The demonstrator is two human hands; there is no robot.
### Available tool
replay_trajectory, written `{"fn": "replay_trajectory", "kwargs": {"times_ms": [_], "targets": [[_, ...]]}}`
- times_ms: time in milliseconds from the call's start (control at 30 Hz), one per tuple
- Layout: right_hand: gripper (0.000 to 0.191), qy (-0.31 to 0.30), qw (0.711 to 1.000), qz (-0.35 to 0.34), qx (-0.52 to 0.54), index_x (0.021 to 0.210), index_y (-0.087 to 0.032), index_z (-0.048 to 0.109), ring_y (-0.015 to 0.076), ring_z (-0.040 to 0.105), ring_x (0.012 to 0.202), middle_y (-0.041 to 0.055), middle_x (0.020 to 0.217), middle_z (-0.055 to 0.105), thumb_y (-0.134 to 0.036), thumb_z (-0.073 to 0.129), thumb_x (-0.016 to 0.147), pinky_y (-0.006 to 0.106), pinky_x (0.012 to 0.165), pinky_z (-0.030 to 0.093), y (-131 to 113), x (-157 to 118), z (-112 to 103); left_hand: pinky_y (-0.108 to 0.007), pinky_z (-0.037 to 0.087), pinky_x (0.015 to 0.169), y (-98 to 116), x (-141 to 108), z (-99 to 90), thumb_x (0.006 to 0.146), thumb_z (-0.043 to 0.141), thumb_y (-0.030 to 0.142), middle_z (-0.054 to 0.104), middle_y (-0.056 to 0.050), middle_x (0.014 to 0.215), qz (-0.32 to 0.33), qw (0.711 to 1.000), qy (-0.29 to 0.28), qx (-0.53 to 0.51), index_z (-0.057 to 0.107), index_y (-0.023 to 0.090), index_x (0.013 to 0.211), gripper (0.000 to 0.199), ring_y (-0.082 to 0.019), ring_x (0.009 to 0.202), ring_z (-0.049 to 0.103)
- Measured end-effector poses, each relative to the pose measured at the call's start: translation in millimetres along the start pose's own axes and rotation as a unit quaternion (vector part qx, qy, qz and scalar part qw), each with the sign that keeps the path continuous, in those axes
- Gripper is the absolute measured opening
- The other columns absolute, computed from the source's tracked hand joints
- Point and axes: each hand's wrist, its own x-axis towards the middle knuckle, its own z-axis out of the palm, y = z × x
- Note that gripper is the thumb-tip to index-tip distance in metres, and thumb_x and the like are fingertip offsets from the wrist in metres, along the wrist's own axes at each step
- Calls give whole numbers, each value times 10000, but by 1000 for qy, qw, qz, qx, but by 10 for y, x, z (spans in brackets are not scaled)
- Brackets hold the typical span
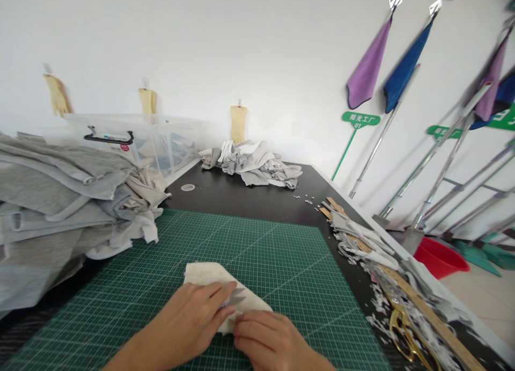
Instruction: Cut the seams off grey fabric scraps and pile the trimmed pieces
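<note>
- A white wall [241, 49] is rising behind everything, with a purple cloth [368, 65], a blue cloth [406, 65] and pale yellow rubber gloves [58, 94] hanging from it, while metal mop poles [454, 151] are leaning against it on the right, above a red basin [440, 258] sitting on the floor.
- A black worktable [241, 196] is filling the middle of the view, carrying a green cutting mat [281, 263] with a printed grid.
- A large pile of grey fabric [52, 194] is slumping over the table's left side, in front of a clear plastic storage bin [161, 145].
- A loose heap of grey and white fabric pieces [249, 167] is lying at the far end of the table.
- A wooden ruler [426, 317] is lying along the right edge among white fabric trimmings [380, 312], with gold-handled scissors [400, 328] resting beside it, off the mat.
- A folded piece of cream cloth [213, 277] is lying on the mat's near part, directly under both hands.
- The left hand [189, 320] is curling over the cloth's near side, its fingers pressing down and pinching it.
- The right hand [273, 341] is resting on the cloth's lower edge, fingers together, pinching the fold just beside the left hand.
- A small grey metal tool [235, 298] is showing between the hands on the cloth; its exact kind is too hidden to tell.
</note>
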Motion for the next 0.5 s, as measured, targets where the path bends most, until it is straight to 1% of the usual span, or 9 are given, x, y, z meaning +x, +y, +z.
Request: {"fn": "replay_trajectory", "kwargs": {"times_ms": [67, 200, 367, 500], "targets": [[264, -1, 1000, 1, 0, 994, -105, 651, 173, 673, 935, 71, 920, 733, -166, 394, 978, 253, 790, 588, -1, -2, -2, -354, 507, 731, 3, -3, 13, 997, 406, 284, 675, -58, 1128, 5, 1000, -1, -7, 461, 239, 1328, 338, -226, 871, 673], [241, -4, 1000, 2, 4, 996, -101, 648, 177, 671, 945, 75, 920, 732, -133, 412, 958, 255, 806, 585, -8, -3, -3, -343, 510, 717, 32, 1, 8, 999, 366, 229, 693, -35, 1048, 9, 1000, -7, -12, 525, 258, 1250, 298, -213, 832, 677], [214, -11, 1000, 7, 15, 1022, -90, 641, 176, 668, 957, 84, 922, 726, -115, 447, 936, 257, 820, 584, -21, 2, -18, -342, 516, 739, 54, 8, 15, 994, 404, 281, 686, -62, 1084, -1, 1000, 16, -3, 488, 229, 1310, 331, -212, 821, 676], [201, -26, 1000, 10, 12, 1038, -95, 636, 173, 663, 980, 84, 934, 724, -109, 471, 926, 253, 836, 577, -25, -5, -25, -324, 508, 725, 45, 4, 20, 993, 388, 236, 695, -49, 1024, 5, 1000, 7, -1, 529, 243, 1258, 301, -204, 816, 676]]}}
